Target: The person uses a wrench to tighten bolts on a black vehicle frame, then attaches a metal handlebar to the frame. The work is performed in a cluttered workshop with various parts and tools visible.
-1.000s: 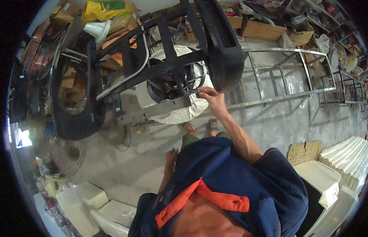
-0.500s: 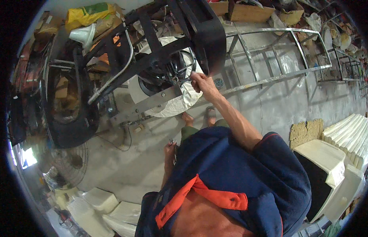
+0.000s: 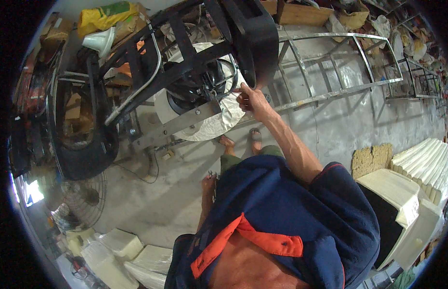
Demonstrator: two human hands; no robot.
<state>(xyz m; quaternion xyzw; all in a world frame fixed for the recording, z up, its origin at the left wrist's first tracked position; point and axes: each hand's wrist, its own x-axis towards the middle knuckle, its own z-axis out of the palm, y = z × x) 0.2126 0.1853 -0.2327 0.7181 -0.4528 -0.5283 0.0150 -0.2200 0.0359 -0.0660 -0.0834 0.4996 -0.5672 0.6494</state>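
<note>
My right hand [image 3: 253, 103] reaches forward to the edge of a large black frame [image 3: 258, 45] with slats. Its fingers are curled and bunched beside a thin dark rod; what they hold, if anything, is too small to make out. Left of that hand sits a black round part [image 3: 190, 91] with small metal fittings, over a crumpled white sheet [image 3: 224, 123]. A flat grey metal bar [image 3: 192, 120] with bolts crosses in front of it. Low by my left side, my left hand [image 3: 207, 184] is closed around a small metal tool [image 3: 210, 173], mostly hidden by the fingers.
On the right of the floor lies a long metal ladder-like frame [image 3: 305, 77]. A caged fan [image 3: 82, 200] stands at the left. White wrapped cushions [image 3: 120, 243] are at the lower left, and pale padded pieces [image 3: 421, 164] at the right. A cable [image 3: 147, 182] runs over the concrete.
My right hand has shifted slightly right and down, its index finger now straighter and pointing upward. My left hand stays low with the metal tool, turned a little. The view has moved slightly.
</note>
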